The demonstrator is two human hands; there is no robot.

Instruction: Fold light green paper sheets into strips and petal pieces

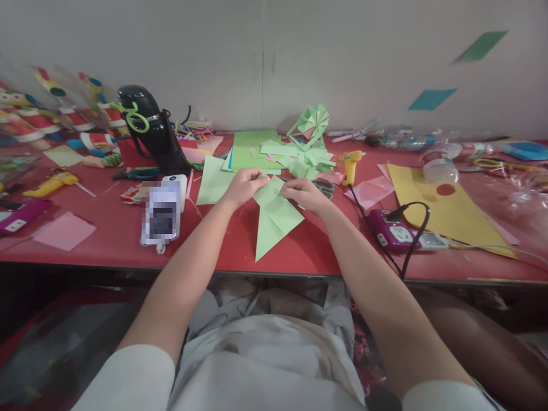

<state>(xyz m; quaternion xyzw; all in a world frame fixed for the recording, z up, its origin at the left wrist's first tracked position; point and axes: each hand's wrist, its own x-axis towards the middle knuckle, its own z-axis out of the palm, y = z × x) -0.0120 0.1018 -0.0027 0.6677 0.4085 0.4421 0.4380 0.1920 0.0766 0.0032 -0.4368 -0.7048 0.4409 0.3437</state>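
Note:
Between my hands a folded sheet of light green paper point(276, 216) hangs just over the near part of the red table, one long point toward me. My left hand point(245, 187) pinches its upper left edge between thumb and fingers. On the upper right edge, the fingers of my right hand point(305, 193) are pressed together on the paper. Grey-green scissors point(325, 187) lie partly hidden behind my right hand. Beyond my hands are green folded paper pieces point(308, 162) and a pleated green paper flower point(314, 121).
A phone point(161, 211) stands left of my arm, with a black bottle point(149, 131) behind it. To the right are a yellow glue gun point(351, 165), a purple power strip point(391, 229) with cables, yellow paper point(428, 200) and a plastic bottle point(440, 166). Paper-and-clay figures point(72, 114) stand far left.

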